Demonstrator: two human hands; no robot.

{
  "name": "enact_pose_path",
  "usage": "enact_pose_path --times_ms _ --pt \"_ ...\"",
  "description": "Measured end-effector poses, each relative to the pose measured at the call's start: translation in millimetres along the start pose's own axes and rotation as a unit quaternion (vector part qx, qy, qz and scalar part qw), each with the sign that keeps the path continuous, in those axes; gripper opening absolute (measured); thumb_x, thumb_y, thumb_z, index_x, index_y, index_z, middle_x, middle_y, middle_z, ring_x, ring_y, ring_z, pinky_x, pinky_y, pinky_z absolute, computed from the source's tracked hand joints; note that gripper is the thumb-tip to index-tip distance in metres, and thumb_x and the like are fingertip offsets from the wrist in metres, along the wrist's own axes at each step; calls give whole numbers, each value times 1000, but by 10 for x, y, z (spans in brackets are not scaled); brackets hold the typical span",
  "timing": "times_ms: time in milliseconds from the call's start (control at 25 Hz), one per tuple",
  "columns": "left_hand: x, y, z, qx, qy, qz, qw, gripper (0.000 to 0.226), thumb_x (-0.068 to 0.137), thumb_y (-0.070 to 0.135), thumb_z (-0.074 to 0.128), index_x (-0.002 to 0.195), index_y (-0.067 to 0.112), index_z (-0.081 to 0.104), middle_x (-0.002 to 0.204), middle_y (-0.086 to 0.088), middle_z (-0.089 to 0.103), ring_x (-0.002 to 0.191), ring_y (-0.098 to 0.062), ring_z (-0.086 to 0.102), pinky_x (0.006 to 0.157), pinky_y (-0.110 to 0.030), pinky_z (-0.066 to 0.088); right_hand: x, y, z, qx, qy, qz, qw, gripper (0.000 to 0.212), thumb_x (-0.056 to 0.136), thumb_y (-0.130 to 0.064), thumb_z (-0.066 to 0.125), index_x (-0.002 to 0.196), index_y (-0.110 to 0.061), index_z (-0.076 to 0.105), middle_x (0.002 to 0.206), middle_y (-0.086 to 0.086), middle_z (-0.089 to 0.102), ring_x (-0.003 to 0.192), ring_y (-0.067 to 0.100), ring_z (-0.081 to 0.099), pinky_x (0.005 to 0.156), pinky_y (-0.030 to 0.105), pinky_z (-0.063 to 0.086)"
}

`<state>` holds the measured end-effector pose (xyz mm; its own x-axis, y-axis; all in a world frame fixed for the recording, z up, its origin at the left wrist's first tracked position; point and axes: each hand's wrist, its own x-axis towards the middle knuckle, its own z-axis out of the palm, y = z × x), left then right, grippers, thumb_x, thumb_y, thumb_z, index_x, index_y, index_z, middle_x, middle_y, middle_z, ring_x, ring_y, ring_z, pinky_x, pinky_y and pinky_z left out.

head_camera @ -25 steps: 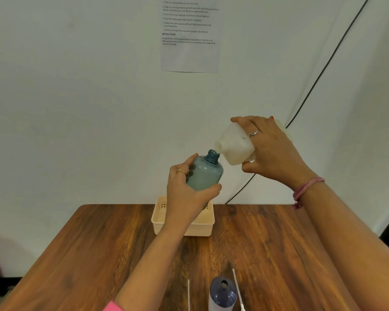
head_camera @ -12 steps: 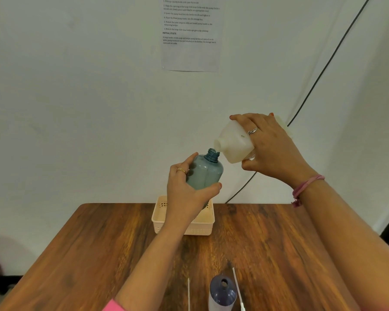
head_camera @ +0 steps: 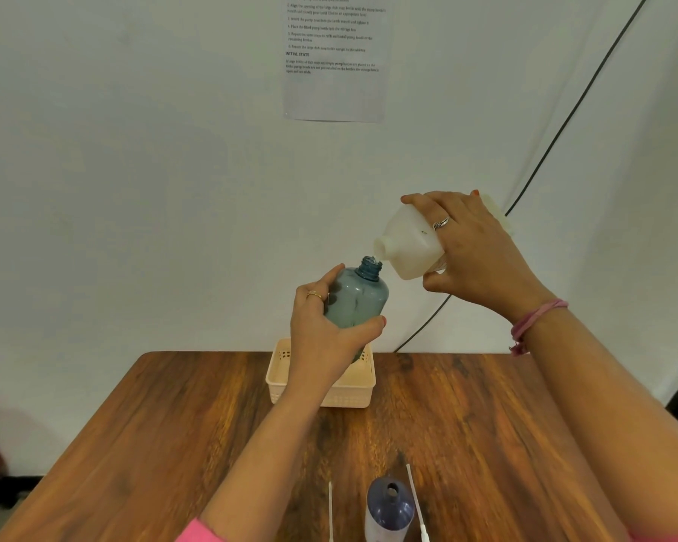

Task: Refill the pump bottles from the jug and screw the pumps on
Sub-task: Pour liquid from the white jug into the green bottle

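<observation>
One cream basket sits on wooden table, against wall.

At the bottom edge, the dark bottle and two white tubes are cut off. The wall sheet's print is too small to read.

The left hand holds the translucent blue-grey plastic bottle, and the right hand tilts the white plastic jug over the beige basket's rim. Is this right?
Not quite. The head view shows the white plastic jug tilted over the blue-grey bottle's open mouth, not the basket. The hands are as stated.
</observation>
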<state>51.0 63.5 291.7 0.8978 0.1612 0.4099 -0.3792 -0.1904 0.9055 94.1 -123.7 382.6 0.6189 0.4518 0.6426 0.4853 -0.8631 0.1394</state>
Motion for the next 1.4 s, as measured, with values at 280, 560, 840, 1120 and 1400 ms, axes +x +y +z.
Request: enact_pose_path --times_ms 280,560,840,1120,1400 --pt "20 -19 12 2 2 -1 1000 81 64 21 86 133 33 44 118 9 41 98 0 49 59 -1 44 20 13 11 -10 2 -6 1000 98 53 -17 83 140 -16 39 129 10 50 119 33 46 109 57 22" --pt "50 -34 10 -5 2 -5 1000 81 64 19 86 133 34 46 118 7 42 99 2 49 62 -1 45 41 44 36 -13 1 -8 1000 99 53 -18 83 141 -16 38 129 11 49 120 33 45 109 57 22" --pt "54 -37 11 -8 4 -4 1000 80 64 19 86 132 33 46 118 7 42 100 -2 50 62 -2 47 56 47 52 -19 3 -12 1000 100 52 -17 84 141 -15 38 129 12 50 120 34 45 109 57 22" --pt "55 -44 11 -18 7 -5 1000 81 64 17 86 133 31 47 119 6 43 102 -4 51 65 -2 47 68 45 71 -21 7 -15 1000 100 51 -16 84 141 -15 38 128 12 50 119 34 46 109 57 22" --pt "54 -62 16 -16 6 -5 1000 80 64 18 86 133 31 47 119 6 43 103 -4 51 66 -1 47 70 54 89 -21 9 -20 1000 99 52 -15 83 141 -16 38 128 11 51 119 33 46 109 57 21"
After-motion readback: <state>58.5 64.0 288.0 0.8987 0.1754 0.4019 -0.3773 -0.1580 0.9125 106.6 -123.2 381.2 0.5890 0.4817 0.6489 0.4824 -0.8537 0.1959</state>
